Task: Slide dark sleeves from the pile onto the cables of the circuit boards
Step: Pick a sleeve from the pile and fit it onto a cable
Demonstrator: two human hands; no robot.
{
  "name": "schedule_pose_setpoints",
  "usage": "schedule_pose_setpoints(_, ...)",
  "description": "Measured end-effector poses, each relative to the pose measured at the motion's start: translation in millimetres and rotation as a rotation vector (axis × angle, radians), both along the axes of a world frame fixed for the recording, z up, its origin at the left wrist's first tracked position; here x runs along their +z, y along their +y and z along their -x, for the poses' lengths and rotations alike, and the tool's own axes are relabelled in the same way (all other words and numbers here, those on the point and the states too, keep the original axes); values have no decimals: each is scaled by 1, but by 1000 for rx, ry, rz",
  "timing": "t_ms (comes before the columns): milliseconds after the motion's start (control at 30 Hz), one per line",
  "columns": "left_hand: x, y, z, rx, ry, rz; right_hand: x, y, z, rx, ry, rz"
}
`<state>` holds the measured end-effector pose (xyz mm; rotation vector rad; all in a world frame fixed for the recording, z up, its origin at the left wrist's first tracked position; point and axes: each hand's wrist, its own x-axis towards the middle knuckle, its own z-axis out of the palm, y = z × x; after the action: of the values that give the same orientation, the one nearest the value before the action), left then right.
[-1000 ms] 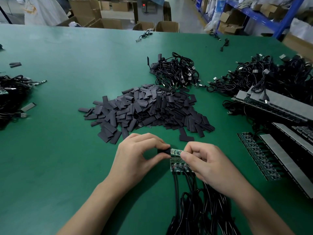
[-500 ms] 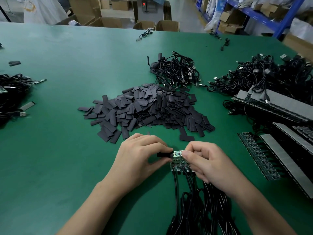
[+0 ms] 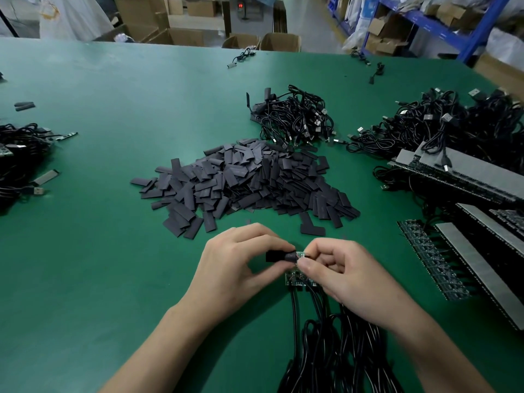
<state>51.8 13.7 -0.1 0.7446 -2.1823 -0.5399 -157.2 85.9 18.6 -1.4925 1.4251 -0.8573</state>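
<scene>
Nearest, one loose bundle of thin black cables [image 3: 326, 350] is running up the green table mat [image 3: 99, 265] to a small cluster of green circuit boards [image 3: 295, 279] lying beneath the hands. The right hand [image 3: 348, 276] is pinching one small green circuit board [image 3: 301, 254] between thumb and curled forefinger, just above that cluster. The left hand [image 3: 235, 268] is pinching one flat dark sleeve of soft tubing [image 3: 279, 256], its mouth meeting the board's free end. Whether it is already over the tip, I cannot tell.

The step in hand is probably starting the sleeve over the board and down onto its cable. To do it well, the left fingers should be squeezing the sleeve's edges so the flat mouth is gaping. The board should be entering straight, not tilted, so that no corner is catching.

By count there are two hands, one held sleeve and one held board. The boards in the cluster are overlapping too closely to count.

Beyond, one broad pile of dark sleeves [image 3: 249, 182] is lying well apart from the hands, with far too many to count. Behind it one tangle of black USB cables [image 3: 295, 120] is sitting, with a larger heap [image 3: 453, 120] at the right and another [image 3: 19, 154] at the left edge. Rows of boards with grey strips [image 3: 470, 268] are lining the right side, at least three of them. Farthest off, two stray sleeves [image 3: 24, 105] are lying at the far left.
</scene>
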Motion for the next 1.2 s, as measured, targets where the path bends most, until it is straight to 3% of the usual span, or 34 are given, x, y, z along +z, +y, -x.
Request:
schedule_pose_setpoints(133,0,-1,-2,-7,45,-54,3,0,5,-6,36,21)
schedule_pose_setpoints(767,-1,-1,0,-39,11,152,-1,-1,3,-19,58,13)
schedule_pose_setpoints(1200,-1,-3,-2,-19,62,77,5,-1,4,-34,-22,0)
